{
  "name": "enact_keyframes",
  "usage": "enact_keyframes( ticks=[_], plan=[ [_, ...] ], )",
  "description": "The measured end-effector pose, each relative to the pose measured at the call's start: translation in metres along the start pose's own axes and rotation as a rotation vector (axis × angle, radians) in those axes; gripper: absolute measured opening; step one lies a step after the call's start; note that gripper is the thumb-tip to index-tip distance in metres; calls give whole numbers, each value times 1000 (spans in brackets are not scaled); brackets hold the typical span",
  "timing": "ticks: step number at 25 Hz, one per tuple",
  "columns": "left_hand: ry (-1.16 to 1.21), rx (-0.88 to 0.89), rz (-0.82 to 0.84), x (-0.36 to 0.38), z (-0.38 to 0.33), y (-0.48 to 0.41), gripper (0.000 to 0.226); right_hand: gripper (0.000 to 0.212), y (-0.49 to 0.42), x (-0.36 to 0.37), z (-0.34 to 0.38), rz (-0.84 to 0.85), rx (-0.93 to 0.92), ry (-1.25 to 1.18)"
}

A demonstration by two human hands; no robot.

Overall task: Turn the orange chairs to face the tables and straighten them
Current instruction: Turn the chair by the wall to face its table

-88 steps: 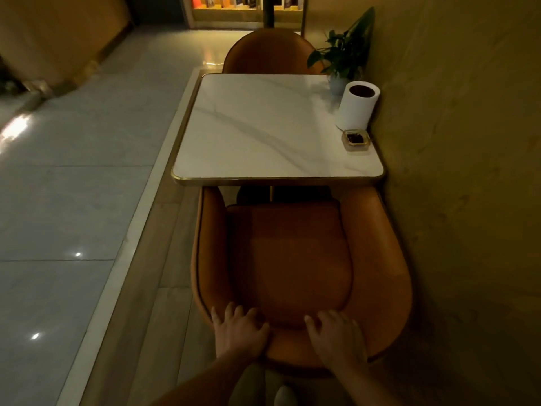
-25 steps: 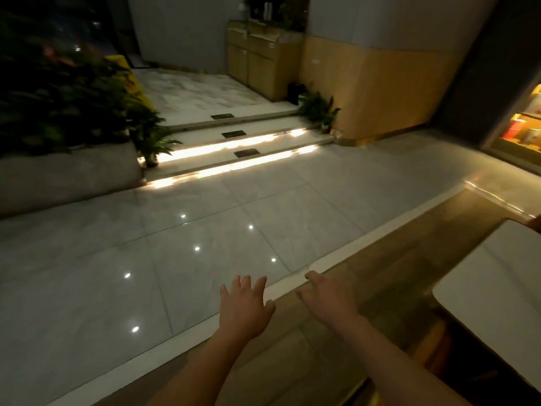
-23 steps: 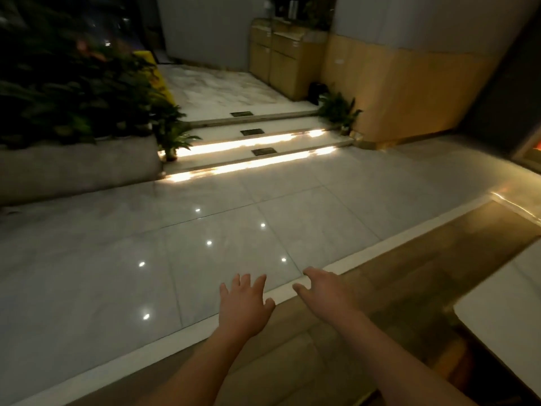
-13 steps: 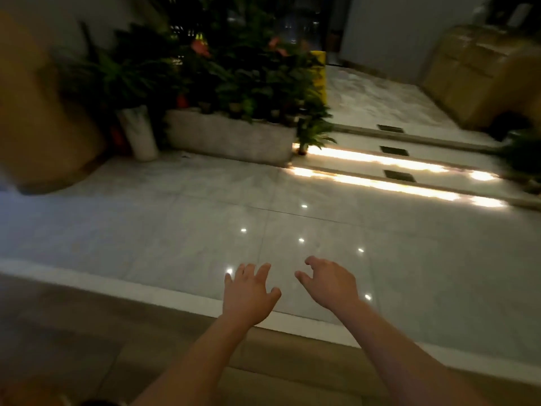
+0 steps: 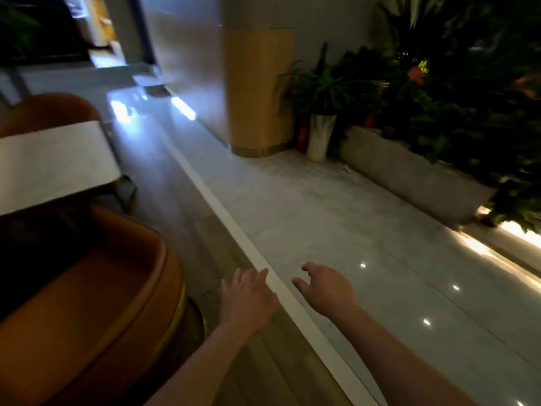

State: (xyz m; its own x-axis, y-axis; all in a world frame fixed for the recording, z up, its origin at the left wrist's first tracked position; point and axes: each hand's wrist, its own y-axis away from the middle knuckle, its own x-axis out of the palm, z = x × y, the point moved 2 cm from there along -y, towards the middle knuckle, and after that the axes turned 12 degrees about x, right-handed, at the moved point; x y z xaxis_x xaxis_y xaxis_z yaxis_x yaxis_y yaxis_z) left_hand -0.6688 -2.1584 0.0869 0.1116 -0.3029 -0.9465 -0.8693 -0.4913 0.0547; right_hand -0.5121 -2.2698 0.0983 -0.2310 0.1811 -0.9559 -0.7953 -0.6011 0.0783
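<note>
1. Now, the near orange chair (image 5: 87, 303) sits at my nine o'clock, tucked under the white surface (image 5: 52, 165); reaching blind, I could knock it crooked.
2. My left hand (image 5: 248, 300) and right hand (image 5: 328, 291) hover, fingers spread, holding nothing; a hasty one-sided grab might twist the chair.

Near chair (image 5: 87, 303): I see smooth orange leather-like upholstery, faint sheen, with a brassy metal band at its base.
Bench (image 5: 52, 162): beyond that chair, pale stone-look top, smooth.
Floor by the chair (image 5: 187, 218): matt wood-look planks.
Floor past the white strip (image 5: 366, 253): glossy grey tile, mirroring lights.
Column (image 5: 257, 89): I read matt wood panelling.
Planter (image 5: 409, 174): rough stone.
</note>
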Motion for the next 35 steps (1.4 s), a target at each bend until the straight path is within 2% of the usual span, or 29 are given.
enact_keyframes(
  ticks=[9,13,19,25,31,35],
  plan=[
    [-31,-418,-108,-36,147,116,65,50,27,73,185,141,-424,5],
    [23,-563,-156,-41,226,172,66,39,51,109,277,196,-593,-56],
    [105,-730,-119,-30,321,221,68,32,55,174,366,306,-662,24],
    [162,-872,-45,0,373,235,66,35,26,226,409,337,-722,154],
    [331,-1065,-70,34,376,217,63,39,-18,268,410,448,-824,317],
    [282,-1130,-13,47,375,201,69,48,-31,286,399,464,-851,302]
  ],
)
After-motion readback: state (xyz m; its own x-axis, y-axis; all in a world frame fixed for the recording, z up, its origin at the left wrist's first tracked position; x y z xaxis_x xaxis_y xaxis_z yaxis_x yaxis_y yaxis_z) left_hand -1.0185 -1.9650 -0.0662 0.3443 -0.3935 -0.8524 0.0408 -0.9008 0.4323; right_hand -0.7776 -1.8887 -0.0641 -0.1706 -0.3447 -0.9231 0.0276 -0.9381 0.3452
